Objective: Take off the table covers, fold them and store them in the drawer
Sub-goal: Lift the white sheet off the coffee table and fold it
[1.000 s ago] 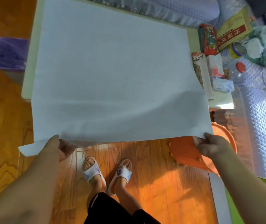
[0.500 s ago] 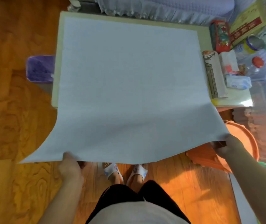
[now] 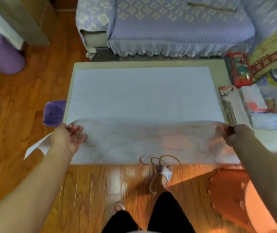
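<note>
Fingers (image 3: 74,130) — thin translucent cover (image 3: 142,101)

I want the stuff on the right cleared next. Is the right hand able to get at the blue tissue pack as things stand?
Probably not yet: the right hand grips the cover, so it must let go first. Otherwise the way looks free; the tissue pack lies on the table just beyond that hand, with nothing between.

Indoor light is moderate and warm, with glare streaks on the wooden floor (image 3: 114,179). Motion blur softens the whole frame. Wide-angle distortion bends the edges.
</note>
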